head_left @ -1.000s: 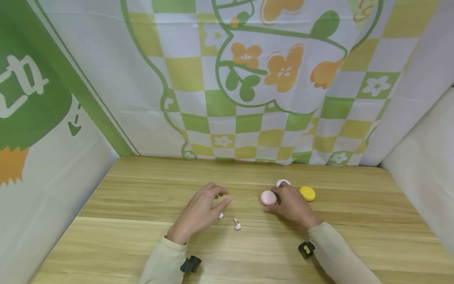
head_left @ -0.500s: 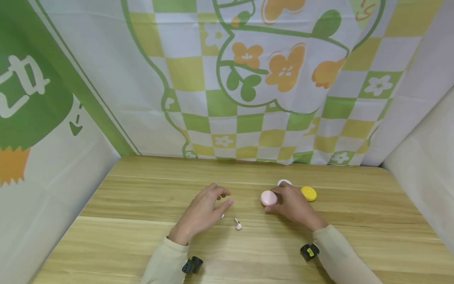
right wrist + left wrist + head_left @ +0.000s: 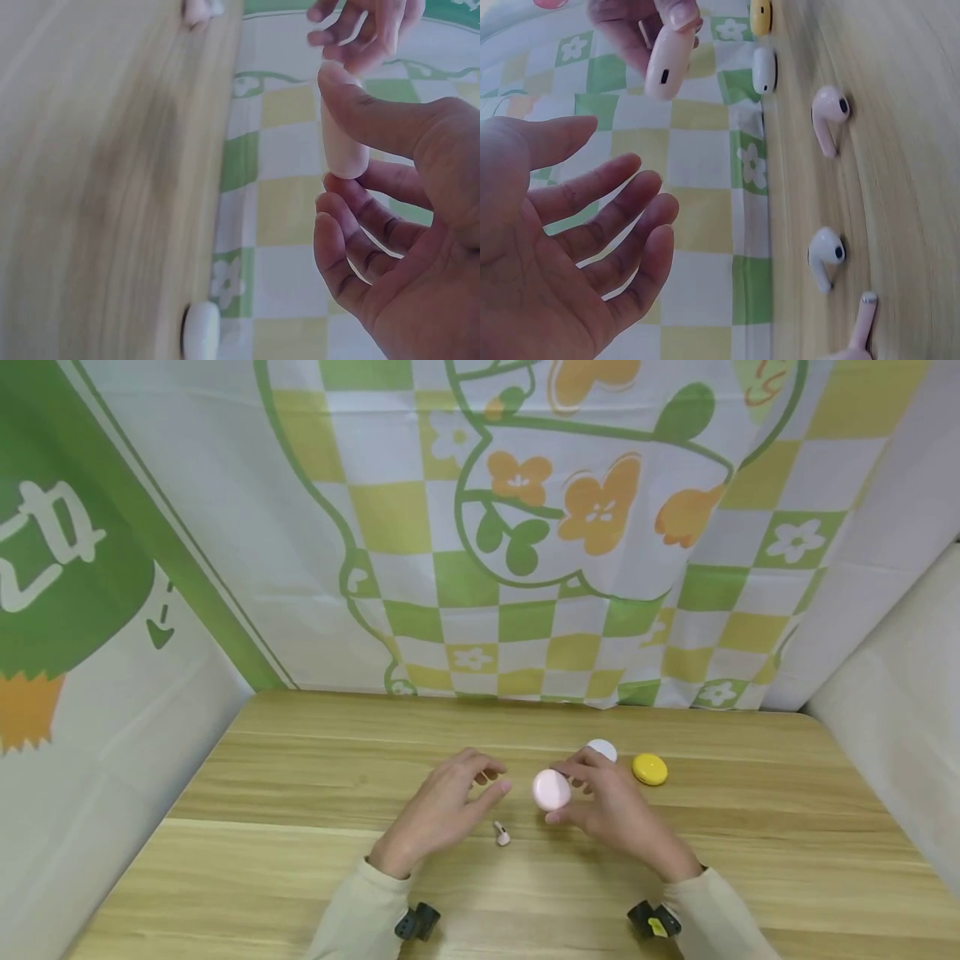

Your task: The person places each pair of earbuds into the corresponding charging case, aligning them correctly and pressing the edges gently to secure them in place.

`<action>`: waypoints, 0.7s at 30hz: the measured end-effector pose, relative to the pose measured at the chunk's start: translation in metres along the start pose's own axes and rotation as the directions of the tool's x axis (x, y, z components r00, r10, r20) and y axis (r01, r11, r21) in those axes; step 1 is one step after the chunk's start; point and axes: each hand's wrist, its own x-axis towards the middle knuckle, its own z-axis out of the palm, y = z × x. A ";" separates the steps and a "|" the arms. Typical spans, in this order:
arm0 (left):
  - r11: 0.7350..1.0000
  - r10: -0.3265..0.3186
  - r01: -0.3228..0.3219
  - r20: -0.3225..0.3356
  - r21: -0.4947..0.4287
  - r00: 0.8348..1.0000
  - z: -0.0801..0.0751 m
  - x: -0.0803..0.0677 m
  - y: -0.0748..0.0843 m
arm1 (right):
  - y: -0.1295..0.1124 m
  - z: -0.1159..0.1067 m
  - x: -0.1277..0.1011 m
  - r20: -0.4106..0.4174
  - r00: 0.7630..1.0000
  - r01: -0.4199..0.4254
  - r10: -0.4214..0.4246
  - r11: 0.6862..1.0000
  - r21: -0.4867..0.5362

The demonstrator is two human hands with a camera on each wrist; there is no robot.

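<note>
Pinched between thumb and fingers of my right hand (image 3: pixel 615 806) is a round, pale pink earbud case (image 3: pixel 551 790). In the left wrist view the pink case hangs above the table, its small dark port facing out. My left hand (image 3: pixel 446 814) hovers to its left, fingers loosely spread and palm bare. On the wood under and beside the left hand lie a pink earbud (image 3: pixel 829 116), a white earbud (image 3: pixel 825 255) and a second pink earbud (image 3: pixel 861 330). Only one pink earbud (image 3: pixel 502 835) shows in the head view; the left hand hides the others.
Behind the right hand lies a white earbud case (image 3: pixel 602 750), partly covered by the fingers. A yellow case (image 3: pixel 650 769) sits to its right. The wooden table (image 3: pixel 300 777) ends at a checkered cloth (image 3: pixel 525 618) at the back, with pale cloth walls on both sides.
My right hand has brought the pink case leftward and nearer, uncovering more of the white case. My left hand has shifted right, covering the white earbud in the head view.
</note>
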 end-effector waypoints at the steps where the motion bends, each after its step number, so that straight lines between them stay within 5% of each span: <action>1: 1.000 0.003 -0.003 0.004 -0.010 1.000 0.001 0.001 0.001 | -0.003 0.000 -0.001 -0.004 1.000 0.007 -0.007 1.000 -0.001; 21: 0.989 0.070 -0.063 0.046 -0.135 0.997 0.015 0.005 0.002 | -0.022 0.000 -0.009 -0.013 0.994 0.107 -0.107 0.994 -0.010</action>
